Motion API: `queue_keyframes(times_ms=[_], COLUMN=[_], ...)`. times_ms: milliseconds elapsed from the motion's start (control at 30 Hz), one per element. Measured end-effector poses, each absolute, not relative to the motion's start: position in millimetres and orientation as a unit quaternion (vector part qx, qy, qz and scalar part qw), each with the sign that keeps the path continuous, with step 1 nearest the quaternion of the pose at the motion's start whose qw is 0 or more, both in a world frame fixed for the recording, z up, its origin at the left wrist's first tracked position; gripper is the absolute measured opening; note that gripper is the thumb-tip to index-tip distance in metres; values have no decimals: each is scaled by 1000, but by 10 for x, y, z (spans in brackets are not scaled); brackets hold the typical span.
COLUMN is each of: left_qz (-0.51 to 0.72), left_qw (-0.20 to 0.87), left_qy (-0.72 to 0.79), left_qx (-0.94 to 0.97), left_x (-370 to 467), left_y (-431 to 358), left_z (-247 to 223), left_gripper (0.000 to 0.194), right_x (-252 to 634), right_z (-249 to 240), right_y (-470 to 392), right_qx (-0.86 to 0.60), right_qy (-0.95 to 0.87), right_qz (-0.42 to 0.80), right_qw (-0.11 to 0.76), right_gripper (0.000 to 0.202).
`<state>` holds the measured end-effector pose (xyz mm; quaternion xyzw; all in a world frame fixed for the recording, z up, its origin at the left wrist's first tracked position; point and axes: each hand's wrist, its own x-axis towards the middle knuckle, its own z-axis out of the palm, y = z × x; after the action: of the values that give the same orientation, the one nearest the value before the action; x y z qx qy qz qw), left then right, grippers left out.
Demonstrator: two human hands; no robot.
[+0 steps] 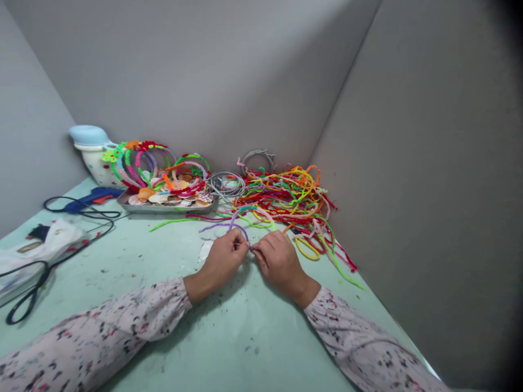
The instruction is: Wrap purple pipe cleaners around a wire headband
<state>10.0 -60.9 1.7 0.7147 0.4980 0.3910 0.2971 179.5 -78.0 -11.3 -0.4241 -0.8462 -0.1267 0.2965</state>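
Note:
Both hands are close together above the middle of the table. My left hand point(226, 257) pinches the purple end of a hoop wrapped in fuzzy pipe cleaner point(235, 215). The hoop arches up behind the fingers, running from purple through teal and pink to light green. My right hand point(281, 260) is closed at the same purple end, its fingertips almost touching those of the left. Part of the hoop is hidden behind my right hand. A loose purple strand sticks out to the left of the fingers.
A tangled heap of colored pipe cleaners point(281, 190) lies behind my right hand. A metal tray point(167, 208) holds shells and finished-looking hoops point(143, 158). Wire coils point(226, 185), a blue glue gun point(92, 200), a black cord point(35, 288), a plastic bag point(53, 245) and a blue-lidded container point(96, 158) stand around.

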Motion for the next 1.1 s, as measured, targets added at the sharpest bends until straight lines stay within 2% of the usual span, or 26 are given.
queue_keyframes(times_ms=[367, 500, 667, 867, 1100], left_qz=[433, 447, 443, 463, 459], left_qw=[330, 260, 207, 203, 193], left_qy=[421, 395, 367, 362, 378], left_qx=[726, 760, 792, 783, 781], left_x=[193, 163, 158, 146, 135], left_y=[-361, -411, -408, -340, -278], left_z=[-67, -53, -75, -130, -154], left_gripper=[10, 7, 16, 21, 16], right_x=[1906, 1927, 1940, 1922, 1926], right_z=[-198, -213, -214, -213, -222], right_y=[-531, -530, -511, -488, -457], right_qx=[-467, -469, -459, -446, -446], right_qy=[-816, -806, -807, -810, -813], right_qz=[-116, -104, -97, -83, -73], right_qw=[321, 344, 359, 371, 368], right_gripper=[15, 13, 13, 11, 9])
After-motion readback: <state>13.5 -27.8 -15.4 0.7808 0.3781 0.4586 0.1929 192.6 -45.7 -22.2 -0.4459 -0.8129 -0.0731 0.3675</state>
